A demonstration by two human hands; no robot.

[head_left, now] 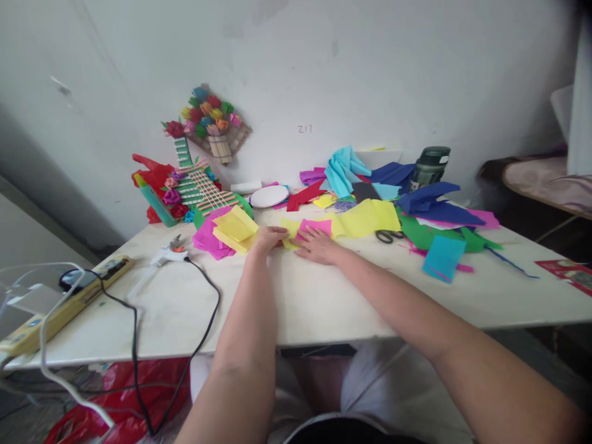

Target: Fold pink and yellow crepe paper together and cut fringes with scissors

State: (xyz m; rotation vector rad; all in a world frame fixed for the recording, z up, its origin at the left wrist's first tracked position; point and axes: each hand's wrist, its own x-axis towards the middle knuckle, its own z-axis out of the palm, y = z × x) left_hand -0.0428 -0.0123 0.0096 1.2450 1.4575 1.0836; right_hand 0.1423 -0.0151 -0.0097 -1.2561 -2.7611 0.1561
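Observation:
A long yellow paper strip runs sideways across the table, and a pink paper square lies on top of its left part. My right hand rests flat on the pink square's lower edge, fingers spread. At the strip's left end is my left hand, its fingers drawn together on the yellow paper; the fingertips are partly hidden. Just left of that hand lie stacked yellow sheets over magenta sheets. Black-handled scissors poke out from under the strip's right part.
A glue gun with a black cord and a power strip occupy the left. A flower-decorated guitar craft leans behind. Coloured papers, a dark bottle and a blue paper piece are to the right.

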